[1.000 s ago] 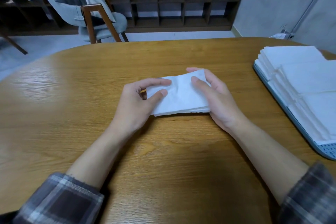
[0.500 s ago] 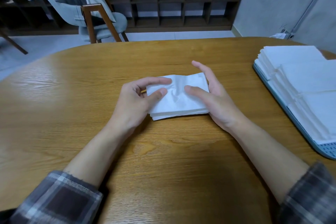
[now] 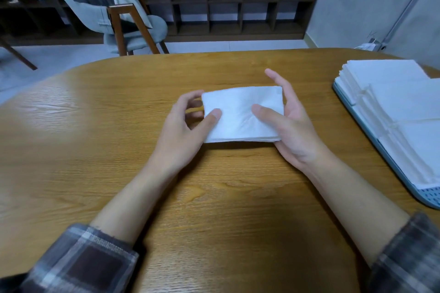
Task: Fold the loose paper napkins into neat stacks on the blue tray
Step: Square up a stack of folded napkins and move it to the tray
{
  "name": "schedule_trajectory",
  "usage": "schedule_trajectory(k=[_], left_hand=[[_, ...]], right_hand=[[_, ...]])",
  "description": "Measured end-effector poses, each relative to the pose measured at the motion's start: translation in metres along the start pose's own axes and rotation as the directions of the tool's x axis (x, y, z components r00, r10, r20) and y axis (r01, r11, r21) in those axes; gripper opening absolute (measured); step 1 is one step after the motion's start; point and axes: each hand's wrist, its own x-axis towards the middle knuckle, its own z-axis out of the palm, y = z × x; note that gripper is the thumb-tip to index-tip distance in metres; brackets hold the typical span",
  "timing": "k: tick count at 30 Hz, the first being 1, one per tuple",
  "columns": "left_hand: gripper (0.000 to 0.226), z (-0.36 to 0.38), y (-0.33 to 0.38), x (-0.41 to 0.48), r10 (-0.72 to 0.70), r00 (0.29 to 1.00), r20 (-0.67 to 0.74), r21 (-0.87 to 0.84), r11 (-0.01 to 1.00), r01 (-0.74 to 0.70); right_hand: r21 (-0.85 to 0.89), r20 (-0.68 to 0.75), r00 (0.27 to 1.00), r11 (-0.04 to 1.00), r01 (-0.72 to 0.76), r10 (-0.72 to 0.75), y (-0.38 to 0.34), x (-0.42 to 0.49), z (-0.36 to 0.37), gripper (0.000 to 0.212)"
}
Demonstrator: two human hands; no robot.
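- The right hand (image 3: 294,131) has opened out over the last half second: its fingers, which lay closer along the paper, now stretch straight past the far right edge of the folded napkin (image 3: 240,114), with the forefinger pointing away from the person.
- The right thumb has stayed on top of the napkin, at the side nearer the blue tray (image 3: 428,196), and clamps the paper against the fingers beneath.
- The left hand (image 3: 183,123) has drawn its forefinger off the top of the paper. Its fingers now curl behind the edge farthest from the tray, while the thumb presses down on the top face, so this hand also pinches the napkin.
- The crumpled ridge that ran across the middle of the napkin has been pulled mostly flat, and the piece has shifted slightly towards the tray.
- The napkin is white, a neat rectangle of several layers, whose edges show along the near side. Faint creases fan out from the right thumb.
- It is held over the wooden table (image 3: 214,197), well apart from the tray and to its left. Whether it touches the tabletop cannot be told.
- On the tray, folded white napkin stacks (image 3: 392,93) lie in overlapping rows and cover nearly all of it, leaving only the near perforated corner bare.
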Motion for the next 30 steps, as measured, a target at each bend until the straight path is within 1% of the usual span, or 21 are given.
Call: schedule_trajectory(k=[1, 2, 3, 5, 7, 10, 12, 14, 17, 21, 23, 25, 27, 29, 30], left_hand=[[0.044, 0.001, 0.004, -0.001, -0.056, 0.997, 0.059, -0.107, 0.992, 0.062], [0.046, 0.002, 0.006, -0.003, -0.077, 0.989, 0.124, -0.193, 0.976, 0.100], [0.046, 0.003, 0.008, -0.004, -0.053, 0.984, 0.170, -0.231, 0.969, 0.092], [0.049, 0.005, 0.010, -0.006, 0.031, 0.982, 0.188, -0.193, 0.981, 0.006], [0.053, 0.006, 0.009, -0.008, 0.080, 0.985, 0.151, -0.132, 0.989, -0.060], [0.064, 0.006, 0.003, -0.007, 0.143, 0.986, 0.085, -0.007, 0.990, -0.143], [0.070, 0.007, -0.001, -0.006, 0.173, 0.982, 0.071, 0.076, 0.981, -0.179], [0.069, 0.009, -0.006, -0.005, 0.166, 0.983, 0.072, 0.065, 0.983, -0.171], [0.055, 0.011, -0.011, -0.003, 0.149, 0.985, 0.087, 0.017, 0.988, -0.151], [0.026, 0.004, -0.009, 0.002, 0.097, 0.994, 0.059, -0.016, 0.995, -0.097], [0.019, 0.002, -0.011, 0.002, 0.069, 0.995, 0.076, 0.029, 0.997, -0.071], [0.020, 0.003, -0.013, 0.000, 0.056, 0.993, 0.105, 0.069, 0.996, -0.064], [0.023, 0.005, -0.015, -0.002, 0.064, 0.994, 0.083, 0.021, 0.998, -0.066], [0.044, 0.007, -0.012, -0.003, 0.062, 0.998, 0.020, -0.015, 0.998, -0.062], [0.053, 0.007, -0.012, -0.005, 0.073, 0.997, -0.010, -0.003, 0.997, -0.073]], right_hand=[[0.041, 0.012, 1.000, 0.999, -0.004, 0.003, -0.001, 0.000, -0.001, 0.075], [0.059, 0.022, 1.000, 0.998, -0.006, 0.005, -0.001, 0.000, -0.001, 0.076], [0.049, 0.033, 0.999, 0.999, -0.001, -0.001, 0.000, 0.000, -0.001, 0.078], [-0.064, 0.048, 0.998, 0.997, 0.038, -0.035, 0.003, 0.000, -0.002, 0.080], [-0.196, 0.058, 0.995, 0.977, 0.089, -0.079, 0.004, 0.000, -0.002, 0.082], [-0.278, 0.077, 0.994, 0.956, 0.093, -0.075, 0.005, -0.001, -0.001, 0.088], [-0.393, 0.077, 0.993, 0.913, 0.111, -0.087, 0.004, -0.003, 0.006, 0.087], [-0.460, 0.035, 0.991, 0.878, 0.133, -0.132, 0.004, -0.003, 0.010, 0.081], [-0.450, -0.003, 0.987, 0.882, 0.140, -0.158, 0.006, -0.002, 0.011, 0.076], [-0.373, -0.048, 0.989, 0.921, 0.114, -0.142, 0.007, -0.001, 0.005, 0.076], [-0.382, -0.052, 0.987, 0.917, 0.118, -0.149, 0.007, -0.001, 0.002, 0.076], [-0.430, -0.042, 0.985, 0.893, 0.135, -0.169, 0.007, -0.003, 0.001, 0.075], [-0.465, -0.044, 0.980, 0.872, 0.152, -0.194, 0.007, -0.005, 0.003, 0.074], [-0.452, -0.020, 0.981, 0.877, 0.161, -0.191, 0.007, -0.009, 0.004, 0.072], [-0.435, 0.005, 0.986, 0.887, 0.155, -0.170, 0.006, -0.011, 0.004, 0.068]])
